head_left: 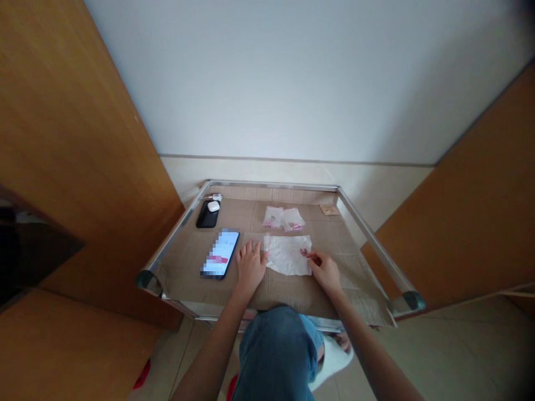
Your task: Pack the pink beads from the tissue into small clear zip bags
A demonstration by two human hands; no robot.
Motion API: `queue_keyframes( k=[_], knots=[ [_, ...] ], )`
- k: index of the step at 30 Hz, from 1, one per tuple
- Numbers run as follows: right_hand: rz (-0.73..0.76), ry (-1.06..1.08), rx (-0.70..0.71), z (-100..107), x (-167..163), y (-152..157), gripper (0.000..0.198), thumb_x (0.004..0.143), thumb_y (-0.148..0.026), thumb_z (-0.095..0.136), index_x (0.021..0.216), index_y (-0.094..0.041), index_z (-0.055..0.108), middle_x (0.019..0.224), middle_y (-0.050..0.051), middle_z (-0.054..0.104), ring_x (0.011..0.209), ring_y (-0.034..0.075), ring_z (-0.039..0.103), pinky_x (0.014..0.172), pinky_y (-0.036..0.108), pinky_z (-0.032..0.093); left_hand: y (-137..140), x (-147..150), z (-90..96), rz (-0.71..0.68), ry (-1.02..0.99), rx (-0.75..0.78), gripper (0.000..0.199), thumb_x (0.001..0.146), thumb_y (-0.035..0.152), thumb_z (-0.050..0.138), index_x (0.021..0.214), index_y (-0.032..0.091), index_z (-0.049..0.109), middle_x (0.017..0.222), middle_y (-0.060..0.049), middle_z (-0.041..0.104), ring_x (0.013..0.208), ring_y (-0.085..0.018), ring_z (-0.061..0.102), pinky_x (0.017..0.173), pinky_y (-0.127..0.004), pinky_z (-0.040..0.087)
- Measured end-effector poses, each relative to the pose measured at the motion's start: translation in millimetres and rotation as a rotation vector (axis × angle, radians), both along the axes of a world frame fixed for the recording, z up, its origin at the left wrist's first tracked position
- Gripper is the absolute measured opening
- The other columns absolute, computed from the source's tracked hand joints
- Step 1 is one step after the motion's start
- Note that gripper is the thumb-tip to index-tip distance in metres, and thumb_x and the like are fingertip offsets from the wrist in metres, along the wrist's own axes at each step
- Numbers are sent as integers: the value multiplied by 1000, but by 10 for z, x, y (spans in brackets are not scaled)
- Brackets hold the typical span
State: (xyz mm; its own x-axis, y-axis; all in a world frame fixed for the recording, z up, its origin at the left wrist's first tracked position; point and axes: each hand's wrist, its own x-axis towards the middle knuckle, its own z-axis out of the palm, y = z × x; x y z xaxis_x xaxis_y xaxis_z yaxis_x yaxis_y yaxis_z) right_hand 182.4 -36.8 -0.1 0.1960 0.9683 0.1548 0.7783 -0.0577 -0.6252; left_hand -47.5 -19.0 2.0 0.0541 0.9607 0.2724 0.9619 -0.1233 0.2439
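Note:
A white sheet that looks like tissue paper lies on the cardboard between my hands. Small pink pieces sit in a little pile near its right edge. My right hand is at that edge, thumb and index finger pinched together beside the pile; whatever is between the fingertips is too small to make out. Palm down at the sheet's left edge rests my left hand, its fingers spread out. Its fingertips reach a faint see-through patch, perhaps a plastic bag. Beyond the sheet, two clear plastic bags hold small pink pieces.
A lit phone lies left of my left hand. Behind it, a white earbud case rests on a black device. Metal rails frame the cardboard surface. My knee is at the front edge.

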Motion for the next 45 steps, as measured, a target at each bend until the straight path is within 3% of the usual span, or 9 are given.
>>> queue_keyframes(
  k=[5,7,12,15,21,30,37,45],
  knots=[
    [19,-14,8,-7,3,2,21,73,-28,47,80,-21,66,69,3,65,67,18,60,58,24,39,84,-25,59,-19,-17,34,40,87,38,40,120,19,51,126,-11,51,116,-27,42,97,-43,32],
    [24,-19,17,2,-1,1,21,74,-28,47,80,-21,66,72,3,66,67,18,60,57,23,39,196,-50,126,-85,-32,39,43,86,38,44,124,20,48,130,-10,48,118,-26,40,99,-42,30],
    [13,-22,21,14,-4,-1,22,76,-27,46,81,-21,65,75,4,67,67,18,61,56,23,39,597,-139,330,-514,-22,-144,66,74,45,60,132,23,38,139,-7,40,126,-24,36,102,-39,28],
    [10,-19,19,9,-3,-2,21,75,-26,47,81,-21,65,73,4,67,68,18,61,56,23,39,771,-180,368,-604,28,-246,70,69,44,65,131,24,40,138,-7,41,126,-26,37,102,-40,28],
    [13,-8,39,-4,-13,-1,20,76,-27,46,81,-21,65,70,3,65,68,18,60,56,23,39,800,-224,320,-606,-9,-233,63,71,41,65,127,23,44,135,-7,45,122,-24,42,101,-38,29],
    [-28,100,95,6,28,84,28,79,-35,47,98,-17,56,78,4,64,67,17,60,62,25,42,457,-39,366,-513,-140,10,65,75,51,58,129,19,40,130,-10,47,120,-23,42,101,-37,31],
    [-65,-8,-3,43,116,427,28,78,-27,52,104,-18,53,78,4,65,71,17,60,59,24,38,254,226,133,-461,-169,-91,62,76,51,56,127,19,43,123,-10,50,114,-24,47,97,-36,36],
    [-44,6,-22,29,31,646,27,74,-17,51,101,-18,56,76,1,66,66,14,60,58,22,37,314,176,91,-410,-82,-101,61,78,51,51,128,18,40,126,-11,48,116,-25,45,98,-38,32]
  ],
)
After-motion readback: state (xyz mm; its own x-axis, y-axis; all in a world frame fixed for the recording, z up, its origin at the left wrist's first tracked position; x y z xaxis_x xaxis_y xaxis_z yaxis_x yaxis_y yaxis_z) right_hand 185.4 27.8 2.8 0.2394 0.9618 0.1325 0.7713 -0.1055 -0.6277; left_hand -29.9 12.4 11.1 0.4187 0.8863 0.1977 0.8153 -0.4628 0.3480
